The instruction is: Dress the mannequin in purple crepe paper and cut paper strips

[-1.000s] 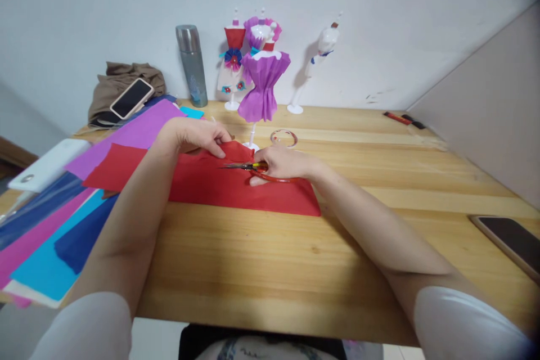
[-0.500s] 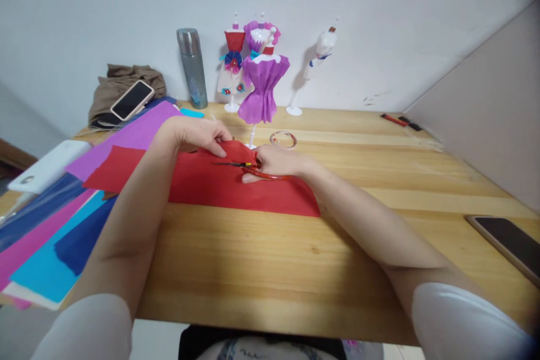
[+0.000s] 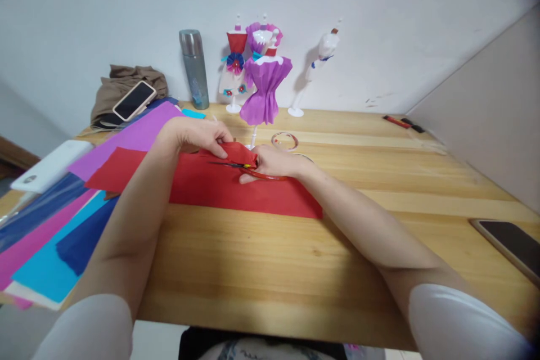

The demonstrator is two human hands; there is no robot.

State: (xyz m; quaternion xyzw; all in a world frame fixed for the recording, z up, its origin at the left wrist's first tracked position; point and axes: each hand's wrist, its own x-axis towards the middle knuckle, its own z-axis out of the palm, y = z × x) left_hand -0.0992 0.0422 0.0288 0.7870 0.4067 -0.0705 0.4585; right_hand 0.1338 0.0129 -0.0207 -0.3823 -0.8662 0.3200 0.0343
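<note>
A long red sheet [image 3: 236, 194], paper or thin cloth, lies across the middle of the table. At its far edge my left hand [image 3: 202, 136] pinches a raised strip of it between thumb and fingers. My right hand [image 3: 276, 162] is closed around red-handled scissors [image 3: 264, 175], whose blades point left. The blades lie along the sheet just below the lifted strip [image 3: 238, 152]. Part of the handles is hidden by my right hand. Just beyond my hands stands a small dress form in a pleated purple dress [image 3: 265, 93].
Coloured sheets [image 3: 46, 264] and a white device [image 3: 50, 166] lie left. Behind are a phone [image 3: 135, 100] on brown cloth, a flask [image 3: 194, 70], more dress forms [image 3: 236, 62] and a tape roll [image 3: 284, 140]. Another phone [image 3: 512, 247] lies right; a red-and-black item [image 3: 399, 122] is far right.
The scissors and my right hand have shifted slightly left along the sheet. My left hand keeps its pinch on the strip. The whole view has moved a little.
</note>
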